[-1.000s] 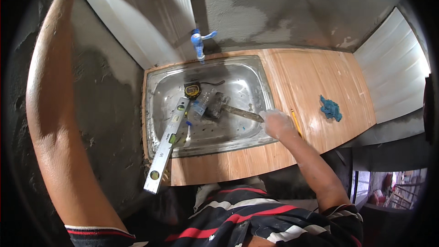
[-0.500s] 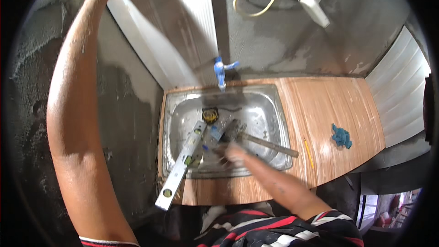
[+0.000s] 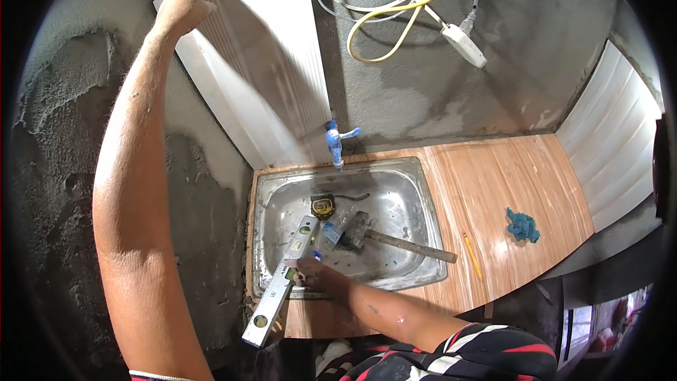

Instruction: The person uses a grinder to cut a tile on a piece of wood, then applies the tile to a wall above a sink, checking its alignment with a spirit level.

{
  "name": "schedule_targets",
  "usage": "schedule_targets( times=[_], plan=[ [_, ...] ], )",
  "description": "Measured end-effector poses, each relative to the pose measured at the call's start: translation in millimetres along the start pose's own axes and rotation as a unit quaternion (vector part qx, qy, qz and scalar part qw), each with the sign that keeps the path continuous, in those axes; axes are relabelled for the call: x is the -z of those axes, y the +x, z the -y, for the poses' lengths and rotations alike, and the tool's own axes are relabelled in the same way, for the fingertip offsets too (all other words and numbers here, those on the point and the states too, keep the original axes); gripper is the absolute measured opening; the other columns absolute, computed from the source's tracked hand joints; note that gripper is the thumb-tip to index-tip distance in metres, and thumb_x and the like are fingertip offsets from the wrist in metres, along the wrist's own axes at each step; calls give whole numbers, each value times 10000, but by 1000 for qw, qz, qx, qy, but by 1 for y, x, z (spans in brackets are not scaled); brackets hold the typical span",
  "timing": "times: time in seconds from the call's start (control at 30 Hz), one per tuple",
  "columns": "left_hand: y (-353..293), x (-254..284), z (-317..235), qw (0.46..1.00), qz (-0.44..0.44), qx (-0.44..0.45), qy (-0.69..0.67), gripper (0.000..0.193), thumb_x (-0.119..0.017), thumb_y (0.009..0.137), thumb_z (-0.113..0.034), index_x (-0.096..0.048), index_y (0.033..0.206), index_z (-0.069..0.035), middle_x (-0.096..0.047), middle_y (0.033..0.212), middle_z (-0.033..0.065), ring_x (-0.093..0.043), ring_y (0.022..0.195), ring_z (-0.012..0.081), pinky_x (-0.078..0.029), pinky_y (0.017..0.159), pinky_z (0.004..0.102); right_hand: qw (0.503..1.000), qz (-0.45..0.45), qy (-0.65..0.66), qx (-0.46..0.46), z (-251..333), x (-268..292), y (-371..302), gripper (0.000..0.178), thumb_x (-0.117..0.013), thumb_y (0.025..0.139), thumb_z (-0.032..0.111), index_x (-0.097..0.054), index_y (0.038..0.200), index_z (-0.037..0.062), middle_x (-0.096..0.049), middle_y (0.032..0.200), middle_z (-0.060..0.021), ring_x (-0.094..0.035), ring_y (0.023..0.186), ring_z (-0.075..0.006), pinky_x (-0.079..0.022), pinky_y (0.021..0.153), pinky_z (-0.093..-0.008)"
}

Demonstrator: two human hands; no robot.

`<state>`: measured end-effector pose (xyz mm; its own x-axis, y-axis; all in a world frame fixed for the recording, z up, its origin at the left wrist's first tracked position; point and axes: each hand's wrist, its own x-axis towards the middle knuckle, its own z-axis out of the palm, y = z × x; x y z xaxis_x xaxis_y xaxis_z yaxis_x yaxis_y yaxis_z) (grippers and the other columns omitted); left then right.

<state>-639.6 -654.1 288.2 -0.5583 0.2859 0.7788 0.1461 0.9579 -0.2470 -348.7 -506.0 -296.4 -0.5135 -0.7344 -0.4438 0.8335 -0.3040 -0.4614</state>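
Observation:
My left hand (image 3: 187, 3) is up at the top edge of a tall white ribbed wall panel (image 3: 289, 35), the thumb on its front and the fingers over the edge. The panel stands in the wall corner behind the sink. Below, my right hand (image 3: 307, 275) closes on the middle of a silver spirit level (image 3: 270, 305). That level lies slanted across the front left rim of the steel sink (image 3: 405, 201). Inside the sink, near the level's far end, are a yellow and black tape measure (image 3: 323, 206) and a dark-headed hammer (image 3: 402, 241), its wooden handle resting over the right rim.
A blue tap (image 3: 334, 142) rises behind the sink. On the wood-look counter (image 3: 486, 176) lie a yellow pencil (image 3: 473, 257) and a crumpled teal cloth (image 3: 522, 226). Yellow and white cables with a white power strip (image 3: 464, 46) hang at the back wall. Another white panel (image 3: 613, 141) stands at right.
My right hand has moved left from beside the hammer head onto the spirit level. My left hand stays at the panel's top; the view has tilted up a little.

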Motion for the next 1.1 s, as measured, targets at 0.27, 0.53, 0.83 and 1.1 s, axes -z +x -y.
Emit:
schedule_targets(
  times=[0.27, 0.53, 0.83, 1.1],
  plan=[
    [-22, 34, -31, 998, 27, 46, -21, 706, -688, 769, -137, -544, 1460, -124, -622, 1223, 237, -641, 1086, 417, -543, 938, 502, 999, 2, -47, 15, 40, -78, -106, 249, -659, 1029, 285, -670, 1058, 38, -668, 843, -38, -558, 595, -111, -441, 465, -266],
    [-13, 6, 8, 1000, -25, -6, 11, 774, -619, 795, -105, -446, 1545, -187, -551, 1406, 233, -502, 1330, 443, -482, 1097, 503, 897, -14, -390, 206, 118, -162, -218, 380, -734, 972, 332, -736, 1179, 14, -744, 950, -85, -641, 834, -141, -531, 742, -325],
    [-11, 8, -12, 999, -4, 30, -8, 803, -593, 789, -62, -434, 1564, -204, -520, 1454, 190, -463, 1386, 407, -479, 1112, 488, 293, -173, -736, 585, 329, -168, -261, 288, -719, 936, 362, -768, 990, 83, -587, 683, -249, -606, 629, -407, -495, 588, -465],
    [-15, 11, -8, 999, -8, 36, -11, 784, -571, 798, -52, -452, 1555, -215, -516, 1469, 193, -459, 1395, 405, -471, 1119, 499, 489, -289, -640, 518, 438, -208, -244, 557, -711, 921, 459, -687, 1033, -87, -697, 1044, -332, -696, 1028, -444, -557, 881, -469]
  ],
)
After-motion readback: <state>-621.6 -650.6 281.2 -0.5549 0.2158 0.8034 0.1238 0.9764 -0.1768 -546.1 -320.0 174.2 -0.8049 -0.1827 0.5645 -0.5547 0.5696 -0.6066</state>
